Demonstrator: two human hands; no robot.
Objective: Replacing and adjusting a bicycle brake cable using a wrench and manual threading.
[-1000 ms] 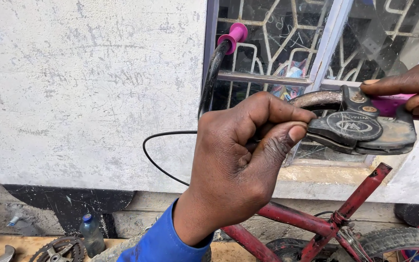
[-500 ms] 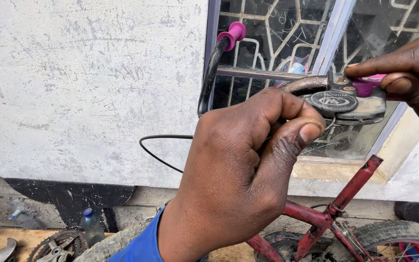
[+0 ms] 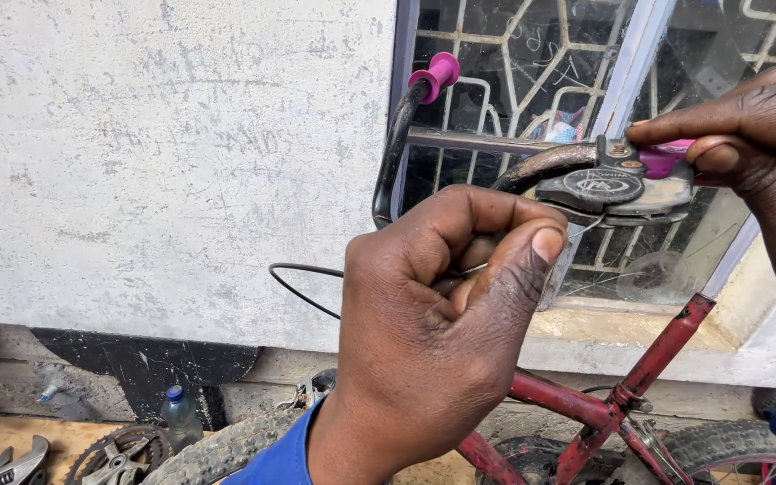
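Note:
My left hand (image 3: 437,323) is closed in a fist, pinching a thin wire cable (image 3: 303,287) between thumb and fingers just below a black gear shifter (image 3: 599,190). The shifter sits on a dark handlebar (image 3: 532,166) with pink grips; one pink grip end (image 3: 435,74) sticks up at the far end. My right hand (image 3: 747,148) grips the near pink grip beside the shifter, thumb pressed on it. The cable loops out to the left in front of the wall.
A red bicycle frame (image 3: 639,377) and knobby tyres (image 3: 217,449) lie below. A white rough wall (image 3: 154,153) is left, a barred window (image 3: 532,81) behind. A chainring (image 3: 119,454), a wrench (image 3: 11,462) and a small bottle (image 3: 177,415) are at the lower left.
My left hand has dropped lower and away from the shifter, pulling the cable down. My right hand stays on the pink grip, and the handlebar has shifted slightly.

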